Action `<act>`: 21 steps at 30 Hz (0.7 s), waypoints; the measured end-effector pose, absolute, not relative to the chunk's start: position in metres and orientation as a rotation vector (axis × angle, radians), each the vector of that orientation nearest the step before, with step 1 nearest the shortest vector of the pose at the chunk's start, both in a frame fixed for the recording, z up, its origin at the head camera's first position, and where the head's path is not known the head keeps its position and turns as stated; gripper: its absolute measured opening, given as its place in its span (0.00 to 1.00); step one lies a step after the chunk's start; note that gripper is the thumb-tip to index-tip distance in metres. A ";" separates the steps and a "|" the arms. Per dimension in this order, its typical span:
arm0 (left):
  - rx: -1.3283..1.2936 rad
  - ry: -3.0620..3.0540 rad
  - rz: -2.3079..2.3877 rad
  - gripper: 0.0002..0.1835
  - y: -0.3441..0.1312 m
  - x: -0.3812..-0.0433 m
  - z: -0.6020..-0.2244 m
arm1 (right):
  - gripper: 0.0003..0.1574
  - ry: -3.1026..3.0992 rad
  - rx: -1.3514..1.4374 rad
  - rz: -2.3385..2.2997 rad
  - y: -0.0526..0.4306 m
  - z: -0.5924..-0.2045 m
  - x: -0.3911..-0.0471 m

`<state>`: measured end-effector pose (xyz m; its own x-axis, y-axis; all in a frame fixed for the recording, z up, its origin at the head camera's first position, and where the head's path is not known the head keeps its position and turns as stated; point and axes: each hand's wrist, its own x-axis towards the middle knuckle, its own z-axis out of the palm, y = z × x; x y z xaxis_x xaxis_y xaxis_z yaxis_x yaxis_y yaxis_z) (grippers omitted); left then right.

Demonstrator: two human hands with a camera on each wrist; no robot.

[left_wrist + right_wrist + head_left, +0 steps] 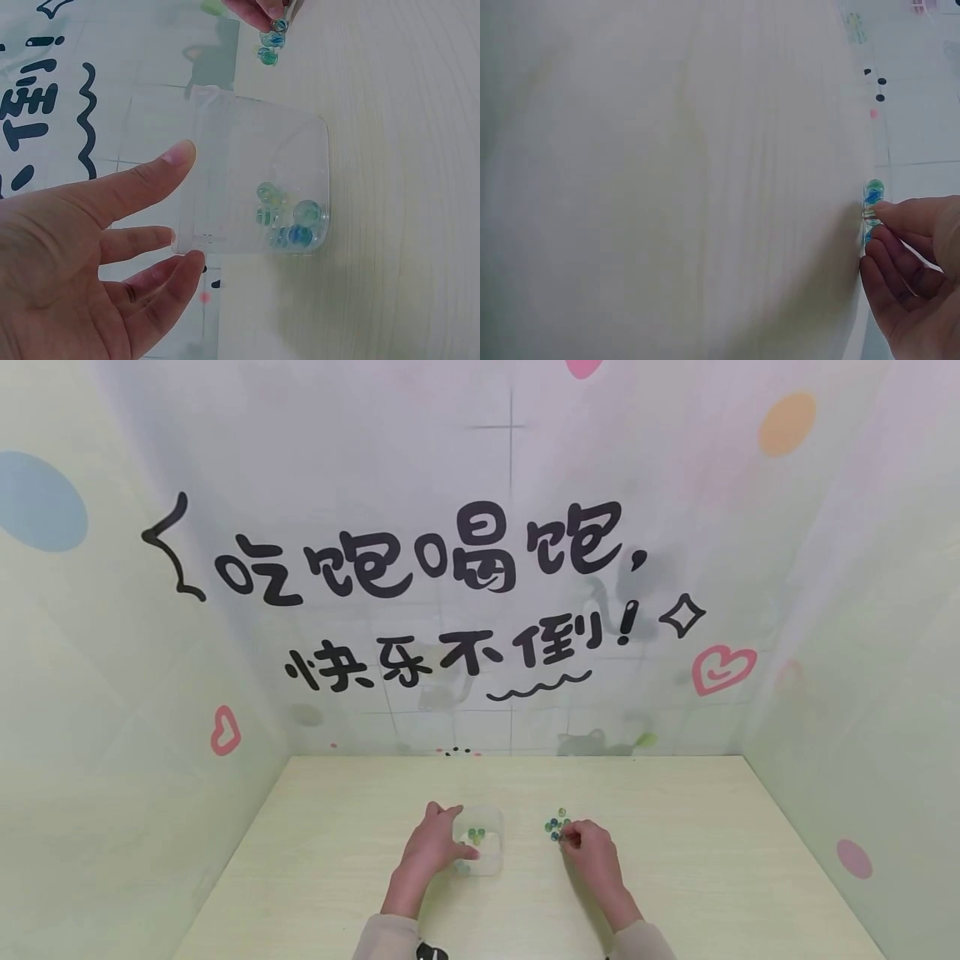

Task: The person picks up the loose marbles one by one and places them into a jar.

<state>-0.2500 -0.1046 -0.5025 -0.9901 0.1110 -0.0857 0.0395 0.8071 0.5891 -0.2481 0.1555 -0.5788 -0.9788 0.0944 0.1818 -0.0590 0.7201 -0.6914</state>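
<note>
My left hand [431, 845] holds the left side of a clear plastic container [498, 827], its thumb at the near side and its fingers toward the far corner. Several blue-green glass marbles lie at the bottom of the container, and the left wrist view shows these marbles [307, 213] through the wall. To the right of the container, my right hand [596, 853] pinches a marble between thumb and index finger, low at the table. Beside those fingertips sits a small cluster of loose marbles [553, 827], green and dark blue.
The pale wood-grain table [337, 860] carries the container and the loose marbles. A printed cloth wall [420, 727] with large black characters rises behind it, and fabric sides [847, 760] close in left and right.
</note>
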 end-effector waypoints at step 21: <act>0.115 2.857 1.007 0.43 -0.106 -0.248 -0.503 | 0.07 -2.749 0.005 1.025 0.154 -0.578 -0.247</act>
<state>-0.2482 -0.1057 -0.5028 -0.9911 0.1075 -0.0784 0.0346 0.7771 0.6284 -0.2467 0.1541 -0.5781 -0.9786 0.0685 0.1942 -0.0753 0.7586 -0.6471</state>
